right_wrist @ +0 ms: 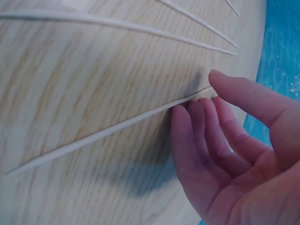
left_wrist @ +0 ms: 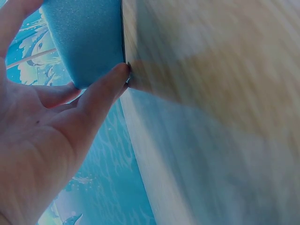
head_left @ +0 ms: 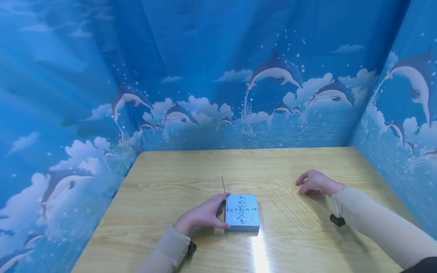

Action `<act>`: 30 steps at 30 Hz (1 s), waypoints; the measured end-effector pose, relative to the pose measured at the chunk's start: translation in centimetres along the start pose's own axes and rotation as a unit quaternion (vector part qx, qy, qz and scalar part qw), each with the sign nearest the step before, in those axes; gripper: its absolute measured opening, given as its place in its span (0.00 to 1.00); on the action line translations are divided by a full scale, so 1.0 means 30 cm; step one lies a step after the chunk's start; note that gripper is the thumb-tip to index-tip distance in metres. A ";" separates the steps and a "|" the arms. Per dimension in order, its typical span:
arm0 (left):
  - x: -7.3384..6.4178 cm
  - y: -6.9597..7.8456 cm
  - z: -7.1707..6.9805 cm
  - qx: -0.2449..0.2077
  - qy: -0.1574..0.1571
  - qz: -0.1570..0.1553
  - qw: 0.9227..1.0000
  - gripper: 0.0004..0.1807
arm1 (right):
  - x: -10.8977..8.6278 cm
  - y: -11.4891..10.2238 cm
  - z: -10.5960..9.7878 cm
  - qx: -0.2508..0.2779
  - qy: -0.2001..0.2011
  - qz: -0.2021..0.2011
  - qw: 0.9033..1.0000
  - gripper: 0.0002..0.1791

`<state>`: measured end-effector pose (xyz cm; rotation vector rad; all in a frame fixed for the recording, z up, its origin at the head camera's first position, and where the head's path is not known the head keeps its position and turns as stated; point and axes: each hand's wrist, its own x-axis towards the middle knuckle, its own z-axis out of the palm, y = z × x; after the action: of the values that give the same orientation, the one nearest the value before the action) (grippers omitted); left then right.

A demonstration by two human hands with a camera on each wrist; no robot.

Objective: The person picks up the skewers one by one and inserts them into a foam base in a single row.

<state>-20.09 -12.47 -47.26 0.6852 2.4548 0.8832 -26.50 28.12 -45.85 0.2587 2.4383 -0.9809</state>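
Right now my left hand (head_left: 205, 215) spans the left side of a blue foam block (head_left: 241, 210), thumb at its near corner and fingers at its far one — parted about as wide as the block's side and gripping it. The block sits flat on the wooden table (head_left: 164, 178), its top peppered with small dark holes. Beside my left fingertips a thin upright stick (head_left: 223, 182) rises at the block's left edge, leaning a little; I cannot tell whether it is stuck in the foam.

My right hand (head_left: 317, 184) is well over to the right of the block, fingers loosely bent and thumb held apart from them, the fingertips touching a pale stick (right_wrist: 103, 133) lying on the table — I have no closed pinch on it. Several other sticks (head_left: 280, 209) lie slanting on the wood between the block and that hand. Behind the table hangs a blue curtain (head_left: 191, 131) printed with dolphins and clouds.
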 end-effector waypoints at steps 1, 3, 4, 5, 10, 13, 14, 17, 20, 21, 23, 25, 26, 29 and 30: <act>0.000 0.001 0.000 0.001 0.000 -0.001 1.000 0.62 | 0.001 0.001 0.001 0.001 0.002 0.002 1.000 0.20; -0.001 0.000 0.001 0.003 0.000 -0.003 1.000 0.62 | 0.003 0.004 0.004 -0.001 0.001 -0.004 1.000 0.19; -0.001 0.000 0.001 0.002 0.000 -0.004 1.000 0.62 | 0.003 0.005 0.005 -0.002 0.001 -0.007 1.000 0.19; -0.001 0.000 0.002 0.001 0.000 -0.004 1.000 0.62 | 0.004 0.005 0.005 -0.001 0.001 -0.006 1.000 0.19; 0.001 0.000 0.001 0.001 0.002 -0.005 1.000 0.62 | 0.005 0.005 0.009 -0.007 0.004 -0.010 1.000 0.19; 0.001 0.000 0.002 0.002 0.002 -0.004 1.000 0.62 | 0.009 0.007 0.011 -0.015 0.004 -0.013 1.000 0.19; 0.001 -0.001 0.003 0.002 0.002 -0.004 1.000 0.62 | 0.009 0.007 0.012 -0.019 0.003 -0.015 1.000 0.19; 0.000 -0.001 0.005 0.003 0.003 -0.002 1.000 0.62 | 0.012 0.007 0.011 -0.023 0.004 -0.010 1.000 0.19; 0.000 0.000 0.005 0.004 0.004 0.000 1.000 0.62 | 0.015 0.007 0.010 -0.027 0.002 -0.007 1.000 0.19; -0.001 0.001 0.005 0.004 0.005 -0.001 1.000 0.62 | 0.016 0.007 0.009 -0.027 0.003 -0.004 1.000 0.19; -0.001 0.001 0.004 0.005 0.006 -0.001 1.000 0.62 | 0.017 0.007 0.010 -0.026 0.003 -0.003 1.000 0.19; 0.000 0.001 0.004 0.005 0.006 -0.004 1.000 0.62 | 0.014 0.006 0.010 -0.027 0.002 -0.005 1.000 0.19; 0.001 0.000 0.004 0.006 0.006 -0.004 1.000 0.62 | 0.012 0.006 0.010 -0.026 0.003 -0.006 1.000 0.18; 0.002 -0.002 0.005 0.004 0.006 -0.006 1.000 0.62 | 0.003 0.004 0.009 -0.023 0.006 -0.006 1.000 0.17; 0.002 -0.003 0.005 0.005 0.006 -0.006 1.000 0.62 | 0.001 0.004 0.009 -0.023 0.006 -0.006 1.000 0.16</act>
<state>-20.08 -12.42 -47.45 0.6694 2.4722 0.8743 -26.37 28.03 -46.10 0.2339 2.4727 -0.9305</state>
